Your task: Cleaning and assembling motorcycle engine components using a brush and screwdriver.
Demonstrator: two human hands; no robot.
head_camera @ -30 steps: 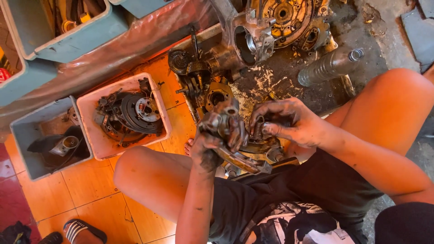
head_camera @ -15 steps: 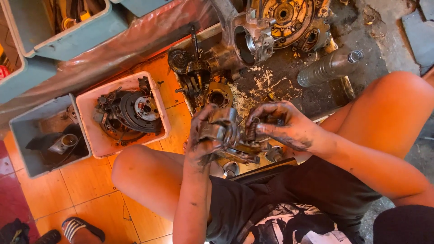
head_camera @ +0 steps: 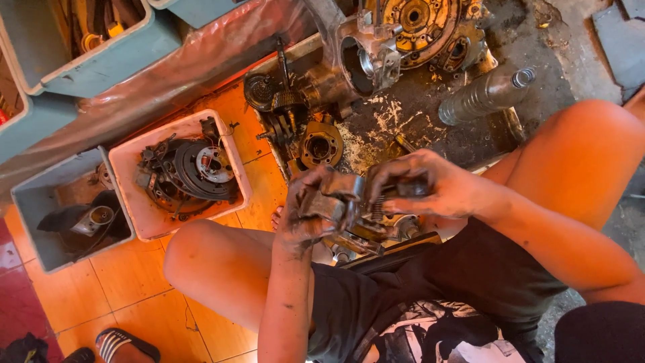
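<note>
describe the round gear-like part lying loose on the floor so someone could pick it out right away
Start at the big grey metal engine casing at the top. Just below and left of it, on the grimy floor mat, lies a rusty brown round metal disc with a centre hole. Unlike the dark toothed gears beside it, it lies flat and alone.

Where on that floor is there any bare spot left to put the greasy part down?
Bare orange tiles lie between the white tub, the grey bin and the knee. Another small patch sits right of the white tub, near the round metal part. The dark tray ahead is crowded. Both hands, left hand and right hand, hold the metal part.
</note>
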